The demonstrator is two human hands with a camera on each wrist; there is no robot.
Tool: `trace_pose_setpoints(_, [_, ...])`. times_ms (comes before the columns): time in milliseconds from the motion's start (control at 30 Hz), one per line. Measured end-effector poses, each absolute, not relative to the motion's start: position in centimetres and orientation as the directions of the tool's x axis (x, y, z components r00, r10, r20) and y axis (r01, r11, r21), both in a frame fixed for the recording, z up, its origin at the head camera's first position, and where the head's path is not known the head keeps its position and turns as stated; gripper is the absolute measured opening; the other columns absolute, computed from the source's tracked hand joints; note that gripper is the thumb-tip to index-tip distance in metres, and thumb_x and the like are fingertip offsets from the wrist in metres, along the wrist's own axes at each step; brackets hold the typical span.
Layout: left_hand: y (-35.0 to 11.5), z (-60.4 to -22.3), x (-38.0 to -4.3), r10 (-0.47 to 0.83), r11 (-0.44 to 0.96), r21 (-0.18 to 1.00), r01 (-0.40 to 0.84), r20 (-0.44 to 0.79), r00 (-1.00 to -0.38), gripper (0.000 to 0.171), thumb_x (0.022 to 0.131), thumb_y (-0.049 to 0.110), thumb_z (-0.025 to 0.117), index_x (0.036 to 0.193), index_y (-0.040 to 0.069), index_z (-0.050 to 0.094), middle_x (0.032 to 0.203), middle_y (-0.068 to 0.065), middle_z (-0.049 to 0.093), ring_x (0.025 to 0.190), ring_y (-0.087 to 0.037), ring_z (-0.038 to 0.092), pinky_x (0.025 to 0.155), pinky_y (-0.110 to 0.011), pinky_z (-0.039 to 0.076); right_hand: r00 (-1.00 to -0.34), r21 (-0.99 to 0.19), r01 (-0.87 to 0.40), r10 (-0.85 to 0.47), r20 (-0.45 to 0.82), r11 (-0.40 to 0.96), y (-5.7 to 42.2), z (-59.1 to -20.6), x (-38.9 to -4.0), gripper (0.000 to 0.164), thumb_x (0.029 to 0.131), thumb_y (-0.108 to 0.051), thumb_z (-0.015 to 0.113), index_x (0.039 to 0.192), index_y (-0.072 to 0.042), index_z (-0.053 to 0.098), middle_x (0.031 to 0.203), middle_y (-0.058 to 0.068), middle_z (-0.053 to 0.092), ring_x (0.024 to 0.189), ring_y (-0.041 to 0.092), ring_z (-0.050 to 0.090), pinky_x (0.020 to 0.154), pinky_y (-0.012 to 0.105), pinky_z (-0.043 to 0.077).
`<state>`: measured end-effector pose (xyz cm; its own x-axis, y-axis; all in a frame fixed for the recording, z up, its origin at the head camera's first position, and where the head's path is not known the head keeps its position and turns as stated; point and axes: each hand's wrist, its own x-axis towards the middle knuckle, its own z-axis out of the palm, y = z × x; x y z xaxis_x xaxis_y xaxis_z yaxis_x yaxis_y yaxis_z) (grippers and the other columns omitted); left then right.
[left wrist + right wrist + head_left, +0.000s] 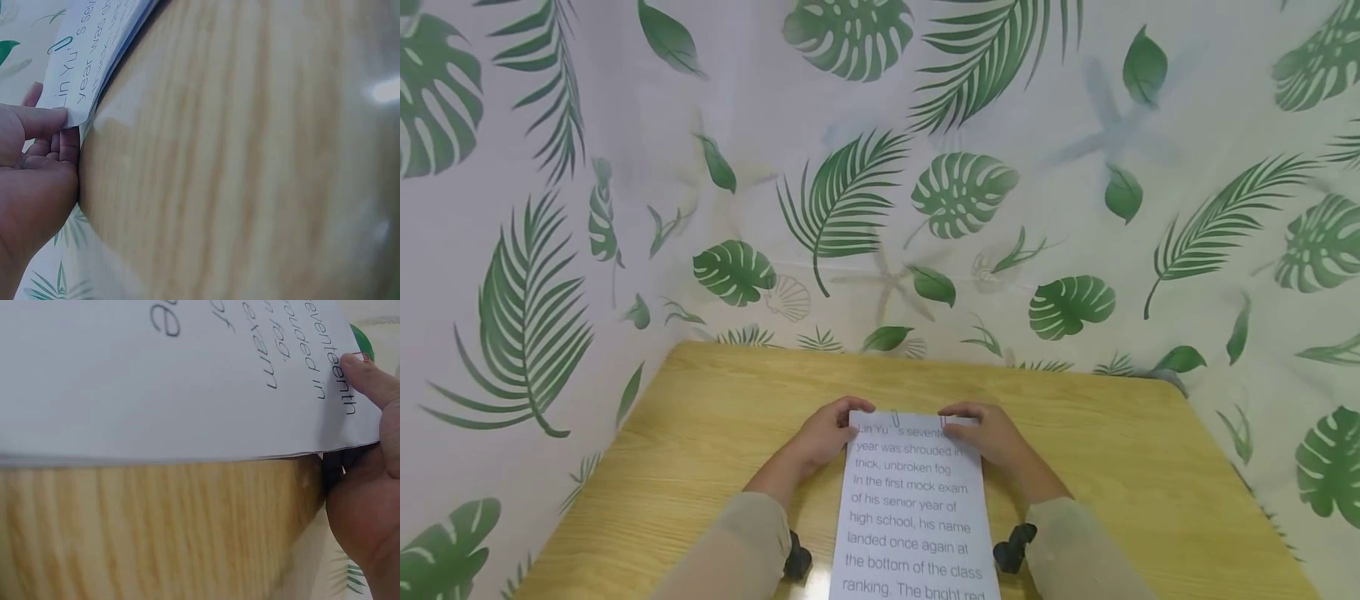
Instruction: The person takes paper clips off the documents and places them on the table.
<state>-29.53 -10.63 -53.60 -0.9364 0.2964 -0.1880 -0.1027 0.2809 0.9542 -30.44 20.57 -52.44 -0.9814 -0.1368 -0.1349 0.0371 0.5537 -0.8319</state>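
A stack of printed paper sheets (913,508) lies in front of me, its large text facing me. My left hand (829,431) pinches the top left corner, thumb on the printed face and fingers behind, as the left wrist view shows. The top right corner is held by my right hand (988,431), its thumb (365,375) on the page and its other fingers under the stack. A green paper clip (60,45) sits on the top edge near the left hand. Beside the right thumb, a red paper clip (359,357) is partly covered.
The wooden table (1135,467) extends to both sides of the papers. Behind and around it hangs a white curtain (865,250) with green leaf prints. Dark wrist-worn devices (1015,547) show at both cuffs.
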Motion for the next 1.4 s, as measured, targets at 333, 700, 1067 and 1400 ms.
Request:
trace_pose_setpoints(333, [-10.7, -53.3, -29.3, 0.298, 0.300, 0.946, -0.120, -0.213, -0.930, 0.044, 0.109, 0.001, 0.052, 0.141, 0.028, 0.065, 0.136, -0.005, 0.070, 0.120, -0.020, 0.069, 0.105, -0.038, 0.053, -0.987, -0.875, 0.030, -0.122, -0.101, 0.483, 20.4, -53.4, -30.3, 0.039, 0.098, -0.017, 0.080, 0.136, -0.019, 0.076, 0.139, 0.015, 0.072, 0.096, 0.016, 0.073, 0.080, 0.025, 0.057])
trace_pose_setpoints(700, [-10.5, -53.6, -29.3, 0.276, 0.336, 0.936, -0.107, -0.207, -0.939, 0.044, 0.110, 0.004, 0.052, 0.140, 0.033, 0.066, 0.136, -0.003, 0.070, 0.121, -0.021, 0.067, 0.109, -0.043, 0.051, -0.992, -0.826, 0.043, -0.075, -0.102, 0.562, 20.1, -53.4, -29.9, 0.041, 0.097, -0.023, 0.081, 0.138, -0.021, 0.075, 0.154, 0.015, 0.064, 0.135, 0.035, 0.065, 0.116, 0.050, 0.050])
trace_pose_setpoints(1067, [-10.4, -53.3, -29.1, 0.274, 0.343, 0.934, -0.101, -0.203, -0.940, 0.043, 0.110, 0.003, 0.052, 0.142, 0.029, 0.066, 0.136, -0.005, 0.071, 0.121, -0.022, 0.068, 0.110, -0.044, 0.051, -0.996, -0.828, 0.025, -0.053, -0.066, 0.560, 19.7, -53.1, -29.7, 0.040, 0.098, -0.020, 0.081, 0.137, -0.023, 0.074, 0.141, 0.013, 0.071, 0.123, 0.031, 0.068, 0.107, 0.048, 0.052])
trace_pose_setpoints(1400, [-10.3, -53.3, -29.2, 0.268, 0.344, 0.932, -0.115, -0.215, -0.939, 0.043, 0.109, 0.002, 0.053, 0.139, 0.029, 0.067, 0.132, -0.006, 0.070, 0.115, -0.021, 0.067, 0.100, -0.036, 0.051, -0.996, -0.802, 0.010, -0.067, -0.063, 0.597, 19.5, -53.0, -29.4, 0.040, 0.099, -0.019, 0.078, 0.138, -0.016, 0.074, 0.153, 0.018, 0.064, 0.149, 0.041, 0.054, 0.125, 0.061, 0.040])
